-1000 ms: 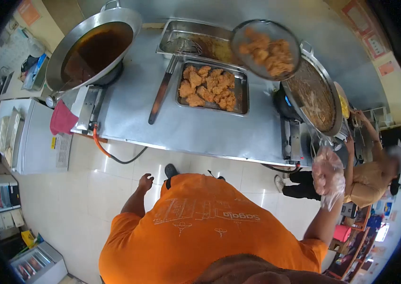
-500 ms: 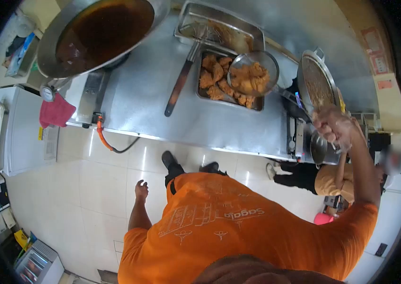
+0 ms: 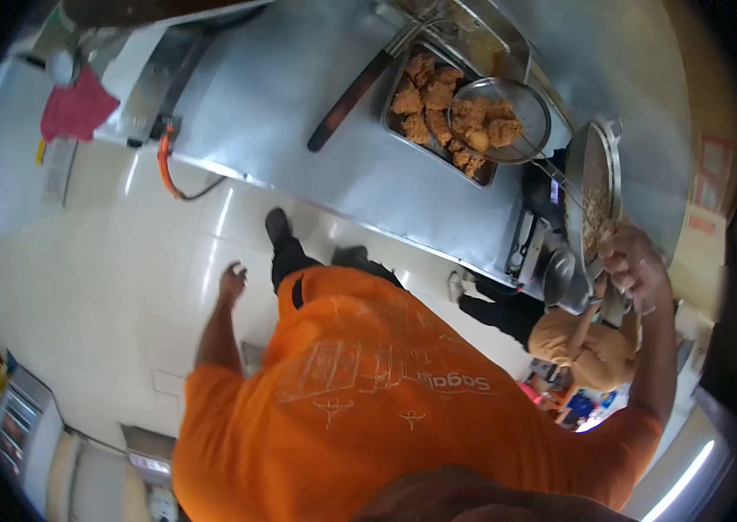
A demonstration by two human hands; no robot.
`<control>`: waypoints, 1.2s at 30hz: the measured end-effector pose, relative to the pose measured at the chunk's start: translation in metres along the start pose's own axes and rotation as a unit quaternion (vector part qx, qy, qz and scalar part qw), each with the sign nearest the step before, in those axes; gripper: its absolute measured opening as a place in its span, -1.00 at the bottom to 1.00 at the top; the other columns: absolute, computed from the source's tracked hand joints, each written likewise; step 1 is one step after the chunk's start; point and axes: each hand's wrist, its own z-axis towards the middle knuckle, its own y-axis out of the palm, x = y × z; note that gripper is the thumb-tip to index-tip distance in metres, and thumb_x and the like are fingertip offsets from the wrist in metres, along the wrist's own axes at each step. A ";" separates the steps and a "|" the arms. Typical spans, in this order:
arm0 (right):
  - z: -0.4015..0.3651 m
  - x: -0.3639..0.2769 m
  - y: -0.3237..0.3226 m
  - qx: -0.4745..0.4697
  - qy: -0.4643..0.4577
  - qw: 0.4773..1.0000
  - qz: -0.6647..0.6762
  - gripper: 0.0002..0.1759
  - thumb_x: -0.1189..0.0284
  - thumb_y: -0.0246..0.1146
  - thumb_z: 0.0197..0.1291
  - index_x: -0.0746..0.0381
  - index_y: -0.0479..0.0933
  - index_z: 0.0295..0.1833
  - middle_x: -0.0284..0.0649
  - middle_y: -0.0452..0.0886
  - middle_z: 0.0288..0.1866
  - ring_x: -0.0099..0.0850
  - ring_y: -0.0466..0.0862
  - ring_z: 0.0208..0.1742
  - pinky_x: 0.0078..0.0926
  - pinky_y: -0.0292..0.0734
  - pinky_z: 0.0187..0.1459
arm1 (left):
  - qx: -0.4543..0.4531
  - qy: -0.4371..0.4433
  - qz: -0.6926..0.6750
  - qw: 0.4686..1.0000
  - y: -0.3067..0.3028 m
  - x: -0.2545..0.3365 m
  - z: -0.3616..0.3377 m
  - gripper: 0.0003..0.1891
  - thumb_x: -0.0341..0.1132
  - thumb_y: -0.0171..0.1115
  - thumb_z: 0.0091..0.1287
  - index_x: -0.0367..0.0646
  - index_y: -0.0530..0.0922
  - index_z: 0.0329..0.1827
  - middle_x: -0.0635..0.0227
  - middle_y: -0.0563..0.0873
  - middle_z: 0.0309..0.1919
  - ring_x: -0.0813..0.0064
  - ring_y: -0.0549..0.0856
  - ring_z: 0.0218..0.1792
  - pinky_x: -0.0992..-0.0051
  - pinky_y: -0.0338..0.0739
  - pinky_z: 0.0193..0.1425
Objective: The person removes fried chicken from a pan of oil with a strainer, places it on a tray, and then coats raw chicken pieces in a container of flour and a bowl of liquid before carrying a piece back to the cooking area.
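Observation:
My right hand (image 3: 633, 265), in what looks like a clear plastic glove, is closed around the handle of a round wire skimmer (image 3: 535, 130). Several brown fried pieces (image 3: 487, 122) sit in the skimmer, over the right side of a metal tray (image 3: 396, 126) with more fried pieces (image 3: 420, 96). Low on the left, my left hand (image 3: 233, 280) hangs away from the counter, fingers loosely bent and apart, with nothing clear in it.
A dark-handled utensil (image 3: 351, 100) reaches from a deeper metal pan (image 3: 512, 48) across the counter (image 3: 255, 96). A wide pan (image 3: 596, 178) stands at the right. A person (image 3: 586, 344) is beyond the counter's right end. A red cloth (image 3: 79, 106) hangs left, near an orange hose (image 3: 165, 165).
The view has turned and shifted, so the large pan of dark liquid is mostly out of frame. The loaded skimmer remains above the tray's right side, in my right hand.

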 end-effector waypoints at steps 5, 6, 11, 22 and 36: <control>0.007 -0.015 0.012 0.076 0.035 0.996 0.007 -0.88 0.53 0.14 0.18 0.08 0.35 -0.24 -0.48 0.32 -0.53 -0.73 0.20 -0.71 -0.75 -0.07 -0.82 | -0.029 0.040 0.137 0.989 -0.012 0.068 -0.013 -0.50 -0.20 0.27 0.31 -0.16 0.51 0.30 0.06 0.76 -0.28 0.25 0.76 -0.27 0.29 0.63 -0.11; 0.004 -0.010 0.015 0.094 0.041 0.995 -0.012 -0.86 0.55 0.14 0.17 0.08 0.35 -0.23 -0.48 0.33 -0.53 -0.74 0.20 -0.71 -0.75 -0.07 -0.82 | -0.059 0.014 0.115 0.992 -0.011 0.074 -0.013 -0.50 -0.19 0.26 0.31 -0.15 0.50 0.31 0.06 0.76 -0.29 0.25 0.75 -0.28 0.29 0.63 -0.13; -0.004 -0.015 0.009 0.077 0.048 0.995 -0.040 -0.86 0.59 0.12 0.16 0.11 0.33 -0.28 -0.45 0.31 -0.58 -0.75 0.19 -0.73 -0.74 -0.08 -0.83 | -0.203 -0.101 0.211 0.951 -0.009 0.113 -0.036 -0.53 -0.26 0.11 0.41 -0.08 0.42 0.38 0.10 0.69 -0.04 0.23 0.74 -0.31 0.17 0.69 -0.36; 0.021 0.006 -0.028 0.098 0.094 0.990 0.028 -0.84 0.57 0.14 0.23 0.04 0.38 -0.27 -0.44 0.36 -0.54 -0.72 0.20 -0.73 -0.77 -0.03 -0.85 | -0.240 -0.159 0.242 0.927 -0.010 0.091 -0.053 -0.66 -0.37 0.08 0.43 0.03 0.58 0.24 0.15 0.72 -0.17 0.23 0.76 -0.31 0.15 0.73 -0.29; 0.102 0.057 -0.095 0.074 -0.212 0.942 -0.250 -0.72 0.09 0.07 0.31 0.07 0.45 -0.17 -0.32 0.49 -0.37 -0.43 0.44 -0.50 -0.43 0.31 -0.56 | -0.352 0.167 0.550 0.738 0.040 -0.005 0.061 -0.76 -0.38 0.11 0.34 -0.25 0.69 -0.07 0.03 0.78 -0.30 0.14 0.79 -0.45 0.20 0.73 -0.38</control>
